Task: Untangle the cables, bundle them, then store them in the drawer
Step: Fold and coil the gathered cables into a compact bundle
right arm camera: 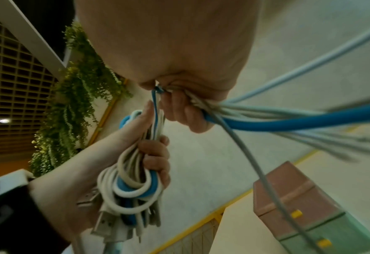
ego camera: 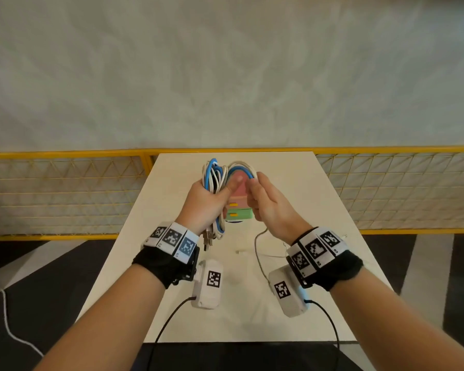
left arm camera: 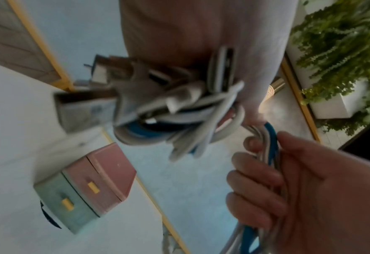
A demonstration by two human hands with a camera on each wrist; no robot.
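My left hand [ego camera: 210,195] grips a coiled bundle of white and blue cables [ego camera: 213,174] above the white table [ego camera: 292,188], with the plugs hanging below my fist [right arm camera: 112,228]. My right hand [ego camera: 256,190] pinches a loop of white and blue cable strands [ego camera: 240,167] that runs over from the bundle. In the right wrist view these cable strands [right arm camera: 277,118] fan out of my right fingers [right arm camera: 179,106]. One thin white cable [ego camera: 257,253] trails from the right hand down onto the table. A small drawer unit [ego camera: 239,210], pink over green with yellow handles, stands behind my hands with both drawers pushed in.
A yellow mesh fence [ego camera: 65,194] runs behind and beside the table. Black leads from the wrist cameras [ego camera: 169,319] hang over the table's near edge. A dark round thing [left arm camera: 49,220] lies under the drawer unit. Green plants [left arm camera: 336,51] hang at one side.
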